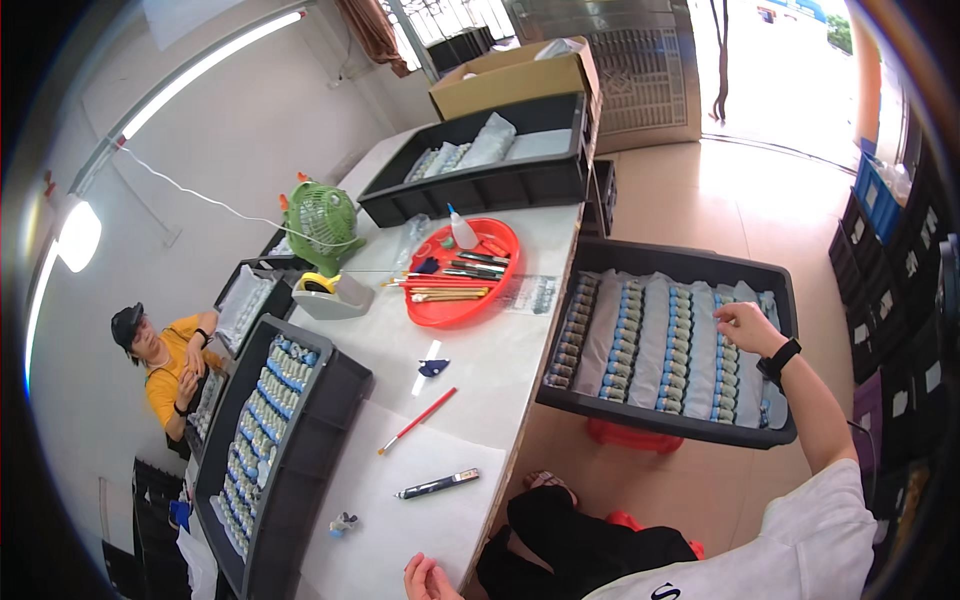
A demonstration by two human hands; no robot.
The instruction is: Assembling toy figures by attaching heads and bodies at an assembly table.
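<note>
**Operator A:** I read the right hand (745, 325) over the far right end of the black tray (690, 432) that sits beside the table's right edge. The fingers are curled down onto the rows of small blue-and-white tubes (675, 345). I cannot tell whether they pinch one tube or only rest on the row.

**Operator B:** Which way do the tubes lie from the fingertips?

**Operator A:** Directly beneath and just toward the person's left. The rows run from the far rim of the tray to the near rim. Each tube lies crosswise to its row, so its long axis runs left to right across the tray. The hand is at the far end of the rightmost rows, near the tray's back wall.

**Operator B:** And the left hand?

**Operator A:** I see the left hand (430, 578) at the lower edge of the view, resting on the near edge of the white table (500, 360), fingers loosely bent, holding nothing that I can see. It is well apart from the tray. A dark pen (437, 485) and a red pencil (416, 421) lie near it on the table.

**Operator B:** Nearer hand to the tubes?

**Operator A:** The right, clearly. It touches them; the left is across the table corner.
</note>
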